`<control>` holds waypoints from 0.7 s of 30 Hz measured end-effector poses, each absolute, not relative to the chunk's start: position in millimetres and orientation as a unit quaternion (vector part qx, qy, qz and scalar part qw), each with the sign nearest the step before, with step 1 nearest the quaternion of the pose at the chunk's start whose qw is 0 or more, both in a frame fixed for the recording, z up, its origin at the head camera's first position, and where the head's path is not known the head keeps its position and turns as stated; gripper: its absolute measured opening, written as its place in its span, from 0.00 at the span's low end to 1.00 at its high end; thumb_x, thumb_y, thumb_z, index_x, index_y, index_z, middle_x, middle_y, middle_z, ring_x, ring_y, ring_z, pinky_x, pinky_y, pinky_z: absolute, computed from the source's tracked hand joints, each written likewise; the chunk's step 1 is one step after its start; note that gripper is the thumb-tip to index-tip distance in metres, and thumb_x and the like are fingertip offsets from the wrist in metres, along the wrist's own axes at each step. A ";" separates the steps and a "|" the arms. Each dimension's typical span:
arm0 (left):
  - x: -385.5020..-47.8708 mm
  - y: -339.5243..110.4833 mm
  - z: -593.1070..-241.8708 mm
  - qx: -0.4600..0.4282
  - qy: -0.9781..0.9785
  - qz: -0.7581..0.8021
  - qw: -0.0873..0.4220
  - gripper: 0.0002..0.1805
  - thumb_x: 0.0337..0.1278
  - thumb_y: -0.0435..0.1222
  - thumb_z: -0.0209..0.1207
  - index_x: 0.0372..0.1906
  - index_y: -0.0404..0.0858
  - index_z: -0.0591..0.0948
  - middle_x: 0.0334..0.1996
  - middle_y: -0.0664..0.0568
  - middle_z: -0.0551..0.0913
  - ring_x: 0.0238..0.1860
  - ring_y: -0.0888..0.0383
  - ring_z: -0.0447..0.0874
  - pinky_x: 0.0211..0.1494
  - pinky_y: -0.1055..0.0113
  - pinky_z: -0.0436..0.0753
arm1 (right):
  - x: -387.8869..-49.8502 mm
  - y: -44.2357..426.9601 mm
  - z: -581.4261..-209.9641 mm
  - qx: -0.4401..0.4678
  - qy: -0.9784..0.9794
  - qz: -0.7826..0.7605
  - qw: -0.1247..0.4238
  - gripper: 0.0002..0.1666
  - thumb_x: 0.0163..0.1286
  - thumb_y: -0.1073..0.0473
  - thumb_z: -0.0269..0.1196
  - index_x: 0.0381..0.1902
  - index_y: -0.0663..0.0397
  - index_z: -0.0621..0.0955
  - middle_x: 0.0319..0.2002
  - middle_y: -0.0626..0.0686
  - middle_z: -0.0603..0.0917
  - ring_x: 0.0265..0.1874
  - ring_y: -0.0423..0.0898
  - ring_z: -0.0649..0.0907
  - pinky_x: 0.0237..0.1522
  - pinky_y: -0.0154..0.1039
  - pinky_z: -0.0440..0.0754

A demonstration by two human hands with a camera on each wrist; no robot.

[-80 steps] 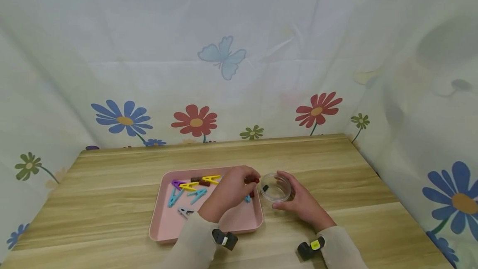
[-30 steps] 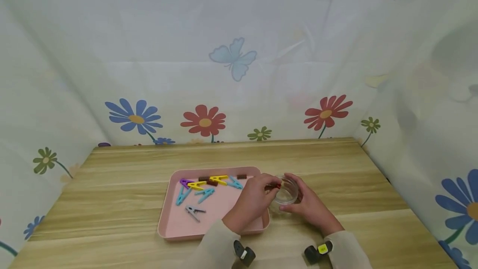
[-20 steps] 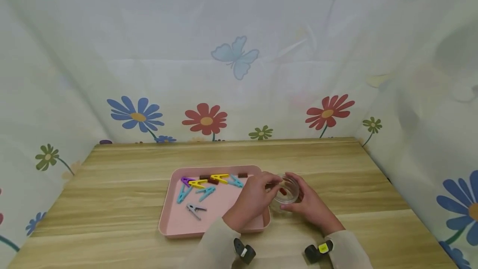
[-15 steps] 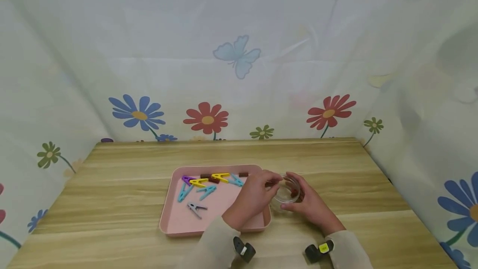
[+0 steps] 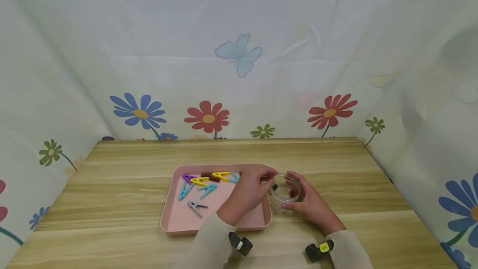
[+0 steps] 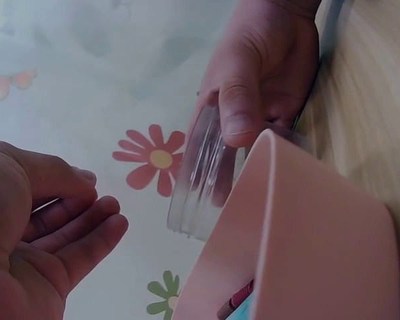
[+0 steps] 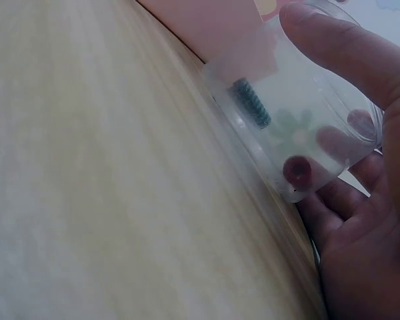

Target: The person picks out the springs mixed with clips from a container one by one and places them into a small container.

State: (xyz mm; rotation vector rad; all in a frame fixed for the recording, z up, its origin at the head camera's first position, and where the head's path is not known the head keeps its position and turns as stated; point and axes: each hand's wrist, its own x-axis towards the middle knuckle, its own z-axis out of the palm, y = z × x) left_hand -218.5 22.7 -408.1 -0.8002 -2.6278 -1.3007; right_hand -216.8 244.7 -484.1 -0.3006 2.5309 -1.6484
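My right hand [image 5: 313,209] grips a clear round jar [image 6: 199,183] by its side, just right of the pink tray [image 5: 179,224]. Inside the jar lie a dark green ribbed piece [image 7: 252,103] and a small dark red cylinder [image 7: 298,172], apart from each other. My left hand [image 5: 244,194] is above the tray's right side, near the jar's rim; in the left wrist view its fingers are loosely bent with nothing between them. The tray holds yellow, light blue, purple and grey clothespins [image 5: 196,208] and several brown ribbed pieces [image 5: 214,179]. The left hand hides the tray's right part.
Tray and jar are at the wooden table [image 5: 112,202]; its back edge meets a flower-printed curtain [image 5: 168,74] that also hangs on both sides. The tray's raised wall [image 6: 320,240] stands beside the jar.
My left hand took a dark red cylinder from the tray to the jar and let it drop in, then drew back left. The right hand still holds the jar.
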 end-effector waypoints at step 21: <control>-231.6 -12.5 -394.3 -0.230 -0.879 -0.411 0.073 0.13 0.64 0.40 0.59 0.51 0.42 0.83 0.45 0.52 0.85 0.47 0.57 0.84 0.52 0.61 0.83 | -219.8 243.7 -485.4 -0.088 0.835 -0.540 0.055 0.59 0.47 0.51 0.78 0.73 0.40 0.58 0.72 0.48 0.66 0.71 0.53 0.66 0.68 0.57 0.64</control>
